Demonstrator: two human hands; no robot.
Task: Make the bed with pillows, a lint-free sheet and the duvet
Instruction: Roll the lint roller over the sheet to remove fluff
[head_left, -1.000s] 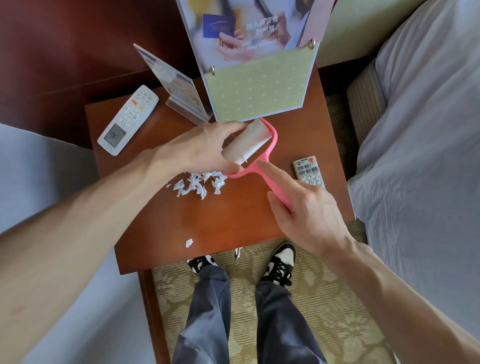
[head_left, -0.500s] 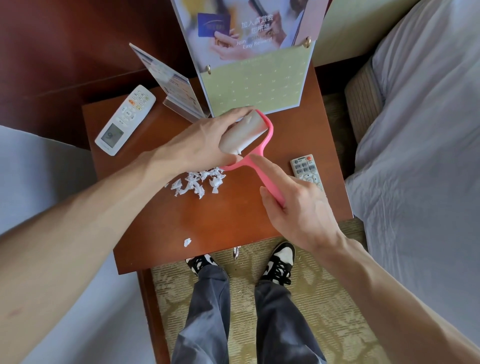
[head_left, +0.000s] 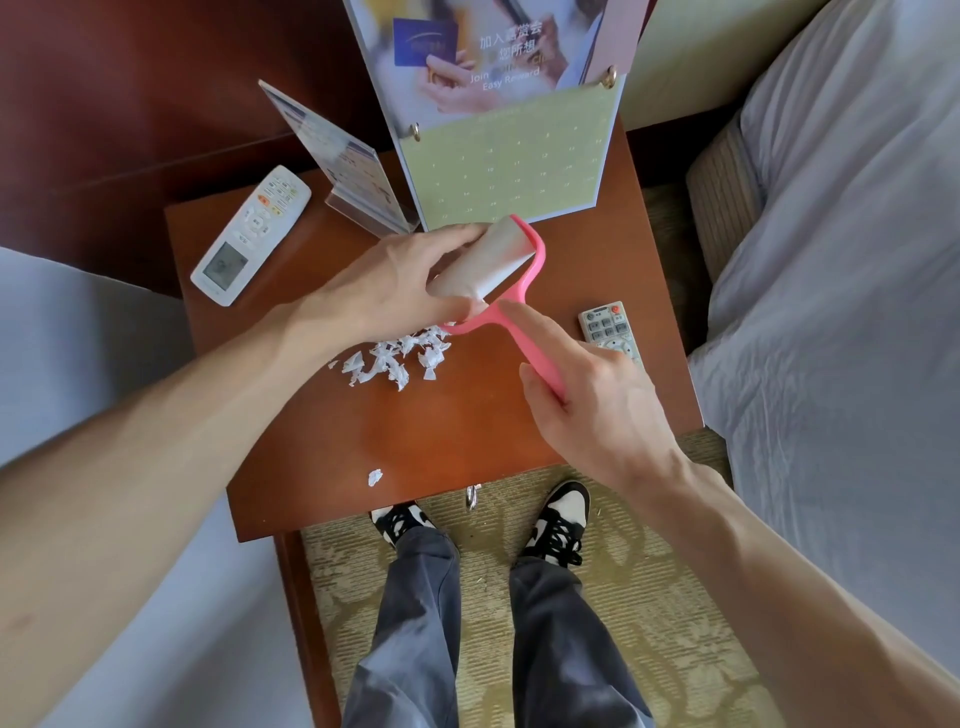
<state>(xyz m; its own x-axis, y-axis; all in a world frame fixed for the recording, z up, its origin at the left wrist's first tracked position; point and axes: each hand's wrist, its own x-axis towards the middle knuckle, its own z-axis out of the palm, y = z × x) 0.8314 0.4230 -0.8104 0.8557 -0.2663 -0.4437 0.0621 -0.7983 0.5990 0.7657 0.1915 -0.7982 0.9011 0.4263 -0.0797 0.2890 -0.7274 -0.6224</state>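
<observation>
White air-conditioner remote (head_left: 252, 234) lies at ten o'clock on the wooden nightstand (head_left: 467, 431). My left hand (head_left: 395, 286) curls its fingers round the paper roll of the pink lint roller (head_left: 491, 262), held above the tabletop toward twelve. Torn white scraps (head_left: 400, 356) lie at that hand's six o'clock. My right hand (head_left: 597, 410) grips the pink handle, forefinger stretched along it. A grey remote (head_left: 610, 332) sits at three o'clock, and the pale bed sheet (head_left: 831, 312) lies beyond, well apart from the roller
</observation>
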